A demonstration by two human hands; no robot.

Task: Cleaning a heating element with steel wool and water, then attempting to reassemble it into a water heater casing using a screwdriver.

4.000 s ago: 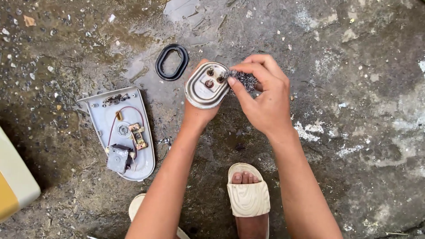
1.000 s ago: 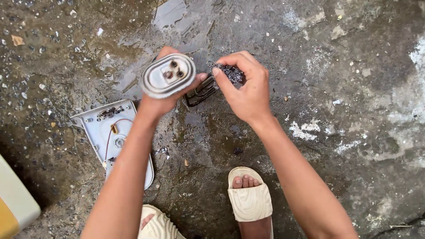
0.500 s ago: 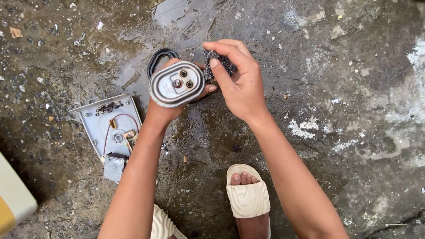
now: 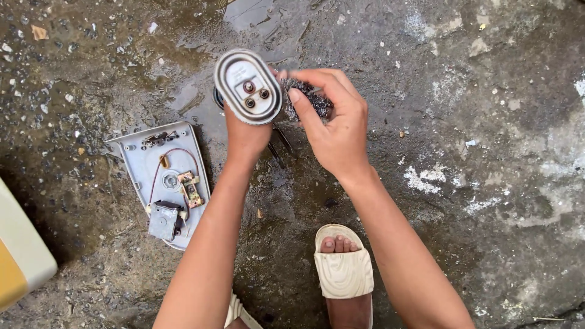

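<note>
Fingers [image 4: 304, 109] of right hand [image 4: 332, 131] pinched on dark steel-wool scrubber [image 4: 308, 100], pressed beside oval metal plate [image 4: 248, 86]. Left hand [image 4: 247, 137] gripping plate from below, fingers hidden behind it. Open grey casing [image 4: 164, 183] on wet concrete floor [image 4: 475, 152], holding wires and small switch block. Black ring mostly hidden behind plate. Cream box [image 4: 21, 256] cut off at left edge.

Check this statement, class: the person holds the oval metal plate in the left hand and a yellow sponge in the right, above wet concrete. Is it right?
One detail is wrong. The head view shows the right hand holding a dark grey wire scouring pad, not a yellow sponge. The rest stands: the left hand holds the oval metal plate above the wet concrete.
</note>
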